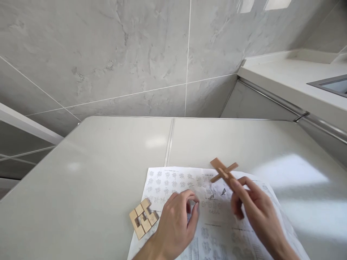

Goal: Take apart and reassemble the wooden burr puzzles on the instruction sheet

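Over a printed sheet (211, 229), right hand (257, 209) pinching a wooden cross (224, 173), left hand (176, 216) loosely curled, grip unclenched

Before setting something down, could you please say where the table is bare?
Bare: left of the blocks, and between the paper and the table's far edge. Crowded: over the paper, with left hand, right hand and wooden cross.
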The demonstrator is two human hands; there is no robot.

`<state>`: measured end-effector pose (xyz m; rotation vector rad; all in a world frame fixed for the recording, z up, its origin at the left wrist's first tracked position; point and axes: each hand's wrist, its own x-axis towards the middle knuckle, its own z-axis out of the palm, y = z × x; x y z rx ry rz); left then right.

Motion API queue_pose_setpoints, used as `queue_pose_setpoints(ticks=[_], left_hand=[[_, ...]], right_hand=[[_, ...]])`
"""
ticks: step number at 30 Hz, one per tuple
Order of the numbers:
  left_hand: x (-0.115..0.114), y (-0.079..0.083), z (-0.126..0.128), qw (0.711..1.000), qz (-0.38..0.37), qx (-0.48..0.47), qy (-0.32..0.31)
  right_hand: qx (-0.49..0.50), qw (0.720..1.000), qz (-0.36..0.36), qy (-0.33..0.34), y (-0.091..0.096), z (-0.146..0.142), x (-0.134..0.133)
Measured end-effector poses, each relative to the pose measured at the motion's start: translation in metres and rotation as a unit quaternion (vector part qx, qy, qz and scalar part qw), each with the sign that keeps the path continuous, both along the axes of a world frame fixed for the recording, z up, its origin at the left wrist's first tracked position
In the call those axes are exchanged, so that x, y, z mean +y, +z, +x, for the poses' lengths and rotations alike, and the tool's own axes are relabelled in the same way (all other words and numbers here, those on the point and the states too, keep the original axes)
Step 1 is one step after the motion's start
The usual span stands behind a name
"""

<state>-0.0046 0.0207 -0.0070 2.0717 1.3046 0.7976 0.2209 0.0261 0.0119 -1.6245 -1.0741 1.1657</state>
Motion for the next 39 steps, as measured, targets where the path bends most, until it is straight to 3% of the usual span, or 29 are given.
queue_pose_setpoints(ticks=[2, 6, 12, 16, 26, 39], left_hand=[[-0.001, -0.001, 0.000, 1.000, 0.010, 0.006, -0.008], [-0.002, -0.003, -0.001, 1.000, 0.018, 0.006, -0.020], [-0.003, -0.001, -0.003, 0.999, 0.022, 0.017, -0.032], [-0.003, 0.002, -0.004, 0.999, 0.032, 0.024, -0.032], [-0.004, -0.001, -0.004, 0.998, 0.027, 0.034, -0.038], [-0.004, 0.000, -0.004, 0.998, 0.029, 0.031, -0.042]], right_hand=[[-0.114, 0.992, 0.019, -0.046, -0.001, 0.019, 0.005], [-0.284, 0.946, 0.051, -0.144, -0.007, 0.051, 0.016], [-0.387, 0.902, 0.081, -0.175, -0.012, 0.067, 0.024], [-0.422, 0.883, 0.106, -0.175, -0.016, 0.069, 0.024], [-0.426, 0.891, 0.059, -0.143, -0.026, 0.076, 0.023], [-0.465, 0.874, 0.040, -0.134, -0.029, 0.088, 0.024]])
